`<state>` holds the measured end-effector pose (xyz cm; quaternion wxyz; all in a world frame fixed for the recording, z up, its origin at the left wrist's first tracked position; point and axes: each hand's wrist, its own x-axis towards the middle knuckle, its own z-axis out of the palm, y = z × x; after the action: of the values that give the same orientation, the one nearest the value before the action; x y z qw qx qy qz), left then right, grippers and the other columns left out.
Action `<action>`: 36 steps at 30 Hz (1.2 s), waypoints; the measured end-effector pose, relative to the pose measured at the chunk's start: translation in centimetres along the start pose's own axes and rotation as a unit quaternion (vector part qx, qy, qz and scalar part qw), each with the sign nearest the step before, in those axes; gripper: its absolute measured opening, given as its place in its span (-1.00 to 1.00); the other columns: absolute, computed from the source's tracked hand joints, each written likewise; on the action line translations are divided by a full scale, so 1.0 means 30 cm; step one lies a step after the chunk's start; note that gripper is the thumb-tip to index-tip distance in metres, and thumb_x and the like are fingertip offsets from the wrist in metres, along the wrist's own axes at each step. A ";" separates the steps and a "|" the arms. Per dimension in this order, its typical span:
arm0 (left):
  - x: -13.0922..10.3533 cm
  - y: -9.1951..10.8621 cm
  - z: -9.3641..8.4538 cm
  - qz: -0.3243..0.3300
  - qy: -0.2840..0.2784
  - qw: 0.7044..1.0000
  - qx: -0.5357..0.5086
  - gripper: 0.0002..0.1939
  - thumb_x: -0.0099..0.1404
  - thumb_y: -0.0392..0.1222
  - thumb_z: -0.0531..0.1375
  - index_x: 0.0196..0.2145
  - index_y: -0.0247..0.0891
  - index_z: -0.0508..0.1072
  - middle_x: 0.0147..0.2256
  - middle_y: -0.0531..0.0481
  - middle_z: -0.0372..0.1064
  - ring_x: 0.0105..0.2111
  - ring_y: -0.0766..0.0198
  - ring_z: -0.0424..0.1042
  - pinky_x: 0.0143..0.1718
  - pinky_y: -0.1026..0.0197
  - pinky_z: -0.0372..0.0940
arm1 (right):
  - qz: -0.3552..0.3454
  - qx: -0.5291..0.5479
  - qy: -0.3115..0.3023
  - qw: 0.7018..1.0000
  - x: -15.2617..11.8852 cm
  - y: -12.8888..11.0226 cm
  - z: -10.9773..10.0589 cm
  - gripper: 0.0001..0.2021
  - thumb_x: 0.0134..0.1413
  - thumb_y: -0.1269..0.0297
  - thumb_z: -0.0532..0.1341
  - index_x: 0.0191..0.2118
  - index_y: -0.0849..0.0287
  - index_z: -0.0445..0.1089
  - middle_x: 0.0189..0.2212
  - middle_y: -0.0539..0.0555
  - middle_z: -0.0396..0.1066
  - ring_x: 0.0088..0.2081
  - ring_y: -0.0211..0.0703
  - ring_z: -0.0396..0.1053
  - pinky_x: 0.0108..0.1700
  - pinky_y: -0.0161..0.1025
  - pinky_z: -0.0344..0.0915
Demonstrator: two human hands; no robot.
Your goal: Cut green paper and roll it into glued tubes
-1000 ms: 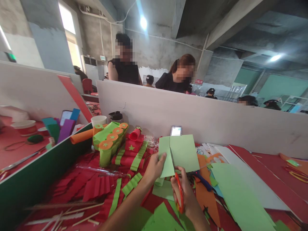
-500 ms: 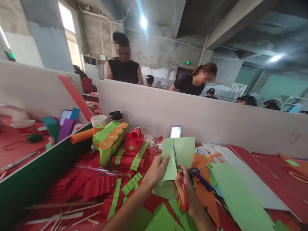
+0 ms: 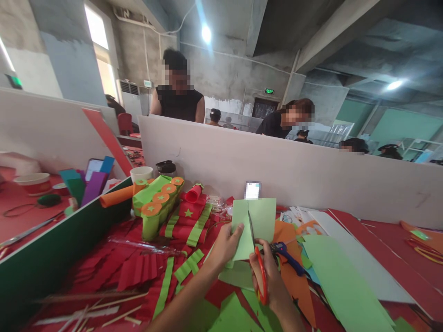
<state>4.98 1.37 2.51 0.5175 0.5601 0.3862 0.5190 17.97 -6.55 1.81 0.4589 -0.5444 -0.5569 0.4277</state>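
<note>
The left hand (image 3: 224, 244) pinched the left edge of a pale green paper sheet (image 3: 256, 226), held upright above the cluttered red table (image 3: 398, 249). The right hand (image 3: 272, 281) gripped red-handled scissors (image 3: 258, 263), blades inside the sheet's cut. A white paper cup (image 3: 141, 173) stood well left; its contents were hidden.

A light green sheet of paper (image 3: 258, 221) stands nearly upright above the cluttered bench, near the middle of the scene. A straight cut runs up from its lower edge, splitting it into a narrower left strip and a wider right part. Red-handled scissors (image 3: 258, 265) point upward, blades inside that cut, handles low and near.
</note>
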 end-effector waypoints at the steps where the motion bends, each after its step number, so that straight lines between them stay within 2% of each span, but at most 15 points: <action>1: 0.000 -0.002 -0.001 0.000 -0.001 1.000 -0.001 -0.49 0.17 0.27 0.17 -0.47 -0.32 0.38 -0.56 0.06 0.27 -0.57 0.32 0.24 -0.58 0.34 0.16 | 0.000 0.000 -0.001 1.000 -0.001 -0.005 0.000 -0.35 0.08 -0.32 0.06 0.06 0.12 0.16 -0.65 -0.16 0.10 -0.72 -0.29 0.07 -0.67 -0.36 0.06; 9: -0.002 -0.001 0.002 -0.009 -0.001 1.000 -0.013 -0.49 0.17 0.25 0.18 -0.45 -0.34 0.41 -0.55 0.04 0.31 -0.57 0.33 0.25 -0.57 0.33 0.16 | -0.001 0.032 -0.025 0.999 -0.015 -0.032 -0.007 -0.44 0.18 -0.23 0.04 0.07 0.11 0.08 -0.61 -0.18 0.09 -0.69 -0.34 0.06 -0.64 -0.39 0.06; 14: -0.024 0.024 0.025 -0.019 -0.012 1.000 0.000 -0.52 0.18 0.21 0.18 -0.46 -0.34 0.43 -0.52 0.00 0.37 -0.55 0.29 0.31 -0.55 0.31 0.19 | -0.003 0.038 -0.023 0.999 -0.001 -0.004 -0.019 -0.40 0.16 -0.28 0.02 0.09 0.10 0.02 -0.63 -0.17 0.12 -0.66 -0.27 0.13 -0.63 -0.37 0.12; 19: -0.034 0.028 0.044 -0.019 -0.022 1.000 -0.010 -0.56 0.20 0.17 0.18 -0.53 -0.31 0.39 -0.57 0.06 0.30 -0.58 0.34 0.24 -0.57 0.32 0.16 | 0.016 0.038 -0.022 0.999 0.006 0.022 -0.031 -0.36 0.13 -0.32 0.01 0.12 0.08 0.02 -0.66 -0.19 0.07 -0.68 -0.27 0.09 -0.64 -0.36 0.11; 24: -0.032 0.025 0.048 -0.025 -0.027 0.999 -0.016 -0.57 0.20 0.16 0.17 -0.52 -0.31 0.40 -0.57 0.06 0.30 -0.58 0.33 0.24 -0.58 0.33 0.15 | 0.008 0.037 -0.018 0.999 -0.012 -0.010 -0.033 -0.40 0.15 -0.29 0.00 0.10 0.07 0.04 -0.65 -0.18 0.04 -0.68 -0.26 0.07 -0.62 -0.32 0.12; 28: -0.037 0.031 0.050 -0.030 -0.023 0.999 -0.022 -0.58 0.21 0.14 0.17 -0.51 -0.31 0.40 -0.56 0.05 0.32 -0.59 0.34 0.24 -0.59 0.33 0.14 | 0.014 0.021 -0.006 1.000 -0.019 -0.030 -0.029 -0.42 0.16 -0.28 0.00 0.09 0.07 0.08 -0.65 -0.15 0.10 -0.67 -0.22 0.10 -0.64 -0.32 0.12; 32: -0.041 0.033 0.053 -0.033 -0.017 0.999 -0.025 -0.58 0.20 0.15 0.18 -0.51 -0.31 0.40 -0.57 0.05 0.31 -0.59 0.34 0.24 -0.60 0.34 0.14 | 0.008 -0.004 0.018 1.000 -0.005 -0.006 -0.027 -0.40 0.15 -0.30 -0.01 0.07 0.10 0.11 -0.71 -0.16 0.07 -0.69 -0.23 0.06 -0.67 -0.34 0.06; 36: -0.038 0.028 0.054 -0.032 -0.022 0.999 -0.038 -0.56 0.18 0.18 0.19 -0.48 -0.32 0.43 -0.54 0.01 0.37 -0.56 0.30 0.28 -0.60 0.33 0.17 | 0.000 0.005 0.015 1.000 0.013 0.034 -0.029 -0.39 0.13 -0.30 0.02 0.06 0.11 0.11 -0.73 -0.19 0.05 -0.72 -0.27 0.04 -0.69 -0.37 0.03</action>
<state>6.29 -0.17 3.26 0.5628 0.5385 0.3727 0.5044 19.03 -6.12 1.00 0.4701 -0.5485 -0.5475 0.4224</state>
